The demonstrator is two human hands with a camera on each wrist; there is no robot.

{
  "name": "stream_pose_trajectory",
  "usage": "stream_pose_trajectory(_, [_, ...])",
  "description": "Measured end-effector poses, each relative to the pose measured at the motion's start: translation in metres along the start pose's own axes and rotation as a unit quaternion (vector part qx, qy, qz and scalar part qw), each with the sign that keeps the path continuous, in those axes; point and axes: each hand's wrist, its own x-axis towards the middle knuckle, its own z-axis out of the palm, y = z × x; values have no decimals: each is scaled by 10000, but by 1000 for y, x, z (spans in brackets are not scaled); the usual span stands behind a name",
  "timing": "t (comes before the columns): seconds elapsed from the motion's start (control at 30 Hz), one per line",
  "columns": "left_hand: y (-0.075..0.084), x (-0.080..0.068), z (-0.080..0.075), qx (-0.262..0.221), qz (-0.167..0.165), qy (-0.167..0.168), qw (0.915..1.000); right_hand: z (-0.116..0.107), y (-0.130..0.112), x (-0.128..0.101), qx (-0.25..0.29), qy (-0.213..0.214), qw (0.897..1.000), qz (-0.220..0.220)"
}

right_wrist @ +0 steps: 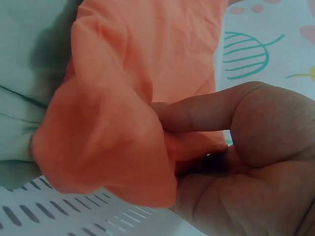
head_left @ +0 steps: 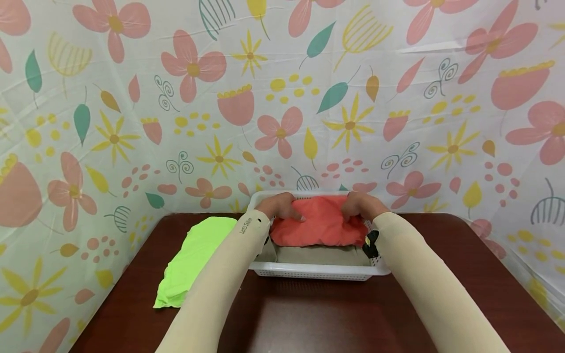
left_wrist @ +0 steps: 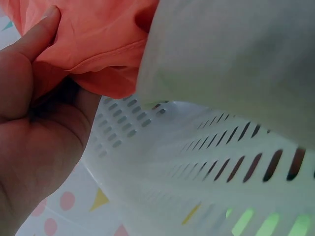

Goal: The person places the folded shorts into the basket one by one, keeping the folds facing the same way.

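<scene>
A person's left hand [head_left: 279,206] and right hand [head_left: 359,204] each pinch the far edge of an orange cloth [head_left: 320,221], thumb and fingers closed on bunched fabric. The cloth lies folded in a white slotted basket [head_left: 315,271] on a dark wooden table [head_left: 309,318], resting on top of a grey-beige cloth [head_left: 318,255]. It looks partly settled but not released, with both hands at its far corners. A folded bright green cloth [head_left: 192,260] waits on the table left of the basket.
</scene>
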Motion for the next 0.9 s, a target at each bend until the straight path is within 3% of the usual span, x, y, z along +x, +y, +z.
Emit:
stream_pose_trajectory(0.2, [-3,0,3,-46,-76,-32,10000,4,1,4,155,-48,9998,93])
stream_pose_trajectory(0.37, [-5,-2,2,-55,141,7,9999,6,-1,2,595,77,9979,244])
stream_pose_trajectory(0.53, [-8,-5,1,-458,134,2,9989,9,-5,0,1013,170,9942,305])
stream_pose_trajectory(0.9, [-11,-1,7,-673,455,-24,9967,11,-6,3,-4,438,9978,489])
